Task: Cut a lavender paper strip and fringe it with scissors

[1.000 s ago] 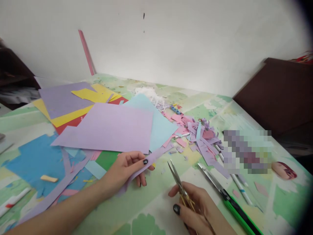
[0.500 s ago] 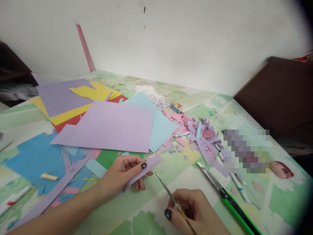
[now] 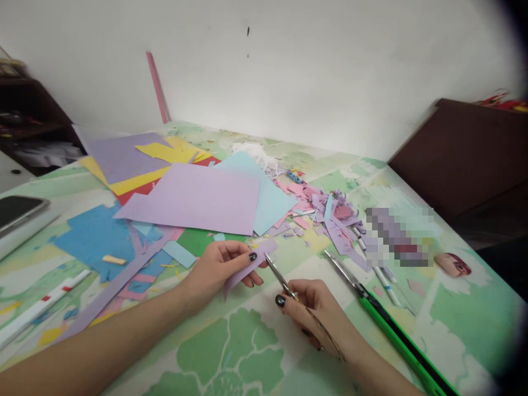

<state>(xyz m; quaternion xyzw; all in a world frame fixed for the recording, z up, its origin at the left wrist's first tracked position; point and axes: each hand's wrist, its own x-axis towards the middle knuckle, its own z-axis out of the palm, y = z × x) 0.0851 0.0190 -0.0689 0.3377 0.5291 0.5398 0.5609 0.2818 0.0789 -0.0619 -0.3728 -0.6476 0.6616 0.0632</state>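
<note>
My left hand pinches a short lilac paper strip just above the table, thumb on top. My right hand grips small gold-handled scissors, fingers through the loops. The blades meet the strip close to my left thumb. A large lilac sheet lies flat just beyond my left hand, over a pale blue sheet.
A green-handled cutter and pens lie to the right. Pink and lilac scraps pile behind them. Coloured sheets are stacked at the back left, blue paper and a phone at the left. The table carries a green printed cover.
The strip in my left hand is shorter than a second ago. My right hand has brought the scissors up and left until the blades reach the strip. The view has shifted left.
</note>
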